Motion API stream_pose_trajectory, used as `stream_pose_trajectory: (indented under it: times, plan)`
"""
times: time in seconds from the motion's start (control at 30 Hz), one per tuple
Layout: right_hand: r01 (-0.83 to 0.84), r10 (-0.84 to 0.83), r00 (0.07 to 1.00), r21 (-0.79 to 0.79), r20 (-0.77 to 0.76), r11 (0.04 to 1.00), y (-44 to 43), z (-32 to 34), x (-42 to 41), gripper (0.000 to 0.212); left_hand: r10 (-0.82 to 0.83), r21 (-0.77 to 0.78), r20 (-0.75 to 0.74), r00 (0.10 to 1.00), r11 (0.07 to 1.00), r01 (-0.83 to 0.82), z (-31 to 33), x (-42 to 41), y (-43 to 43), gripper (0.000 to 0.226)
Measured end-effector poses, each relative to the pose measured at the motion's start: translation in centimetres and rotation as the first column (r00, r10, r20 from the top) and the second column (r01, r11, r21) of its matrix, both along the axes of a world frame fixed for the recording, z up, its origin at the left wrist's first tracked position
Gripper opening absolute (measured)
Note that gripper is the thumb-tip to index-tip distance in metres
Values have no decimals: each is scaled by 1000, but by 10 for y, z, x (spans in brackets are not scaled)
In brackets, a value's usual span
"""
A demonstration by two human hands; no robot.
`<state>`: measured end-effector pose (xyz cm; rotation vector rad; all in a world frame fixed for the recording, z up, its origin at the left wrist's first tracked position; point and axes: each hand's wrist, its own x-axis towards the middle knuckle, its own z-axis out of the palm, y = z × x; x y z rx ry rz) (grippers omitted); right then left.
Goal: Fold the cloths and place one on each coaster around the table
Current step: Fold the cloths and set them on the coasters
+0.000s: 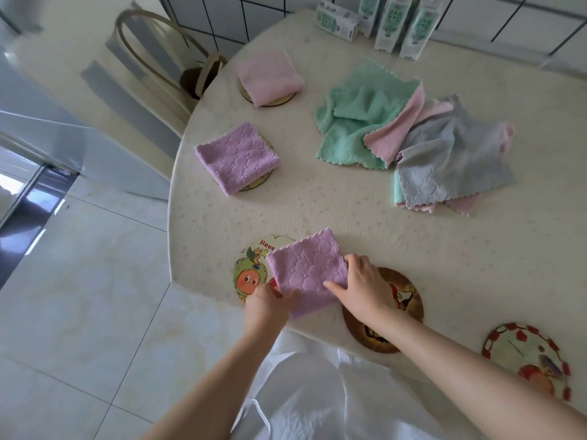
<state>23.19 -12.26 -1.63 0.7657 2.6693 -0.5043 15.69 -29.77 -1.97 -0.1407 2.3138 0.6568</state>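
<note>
Both hands were on a folded purple cloth (309,274) at the near edge of the table (349,223). The left hand (265,304) pinched the cloth's near-left corner, fingers closed on the fabric. The right hand (360,285) pressed down on the cloth's right side, thumb on top and fingers curled over the right edge, gripping it. The cloth lay partly over a cartoon coaster (251,274) printed with an orange character and the word "Have", covering that coaster's right part; most of the coaster's left half stayed exposed. A brown coaster (403,300) sat just right of the cloth, under the right wrist, bare. A red-rimmed coaster (527,360) lay further right along the near edge, also bare, partly behind the right forearm.

Along the left edge, a second folded purple cloth (236,157) rested on a coaster, only a sliver of rim visible beneath it. Toward the far-left edge a folded pink cloth (270,77) sat on another coaster, rim peeking out at the near side. A loose pile of unfolded cloths (413,134), green, pink and grey, lay mid-table toward the far right. Green-and-white cartons (390,23) stood at the far edge. A chair (165,49) was beyond the table's left edge.
</note>
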Motion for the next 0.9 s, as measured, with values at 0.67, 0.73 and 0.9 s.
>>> stream_pose_trajectory:
  times: [0.67, 0.73, 0.9]
  plan:
    - [585, -475, 805, -602, 354, 543, 14, 16, -22, 38, 341, 487, 412, 845, 702, -520, 29, -16, 6, 20]
    - [544, -502, 816, -675, 288, 498, 10, 18, -23, 27, 321, 546, 351, 880, 693, -471, 34, -20, -3, 18]
    - [397, -468, 878, -705, 105, 587, -13, 29, -38, 13, 302, 596, 220, 928, 711, -373, 41, -26, -29, 14]
